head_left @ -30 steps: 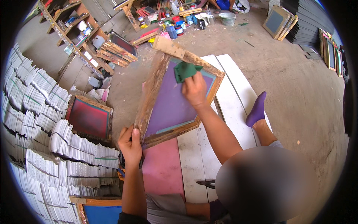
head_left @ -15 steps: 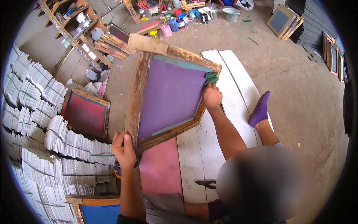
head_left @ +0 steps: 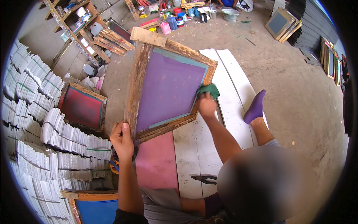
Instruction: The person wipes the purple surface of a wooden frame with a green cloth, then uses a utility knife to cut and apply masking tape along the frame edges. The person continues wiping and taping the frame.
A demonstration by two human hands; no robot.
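Observation:
A wooden-framed printing screen with purple mesh and a teal border is tilted up in front of me. My left hand grips its lower left corner, thumb on the near face of the wood. At the right side of the frame my right hand is closed on a green cloth, which lies against the frame's inner right edge. Below the screen are white boards and a pink panel. Black-handled pliers rest on the white boards.
Tied stacks of white paper fill the left side. A red-mesh screen leans by them, and a blue-mesh screen stands at lower left. Paint containers crowd the far floor. More framed screens lean at far right.
My right hand has slid down the frame's right side with the green cloth, which now spreads out more. The screen has shifted slightly in view, still held by my left hand.

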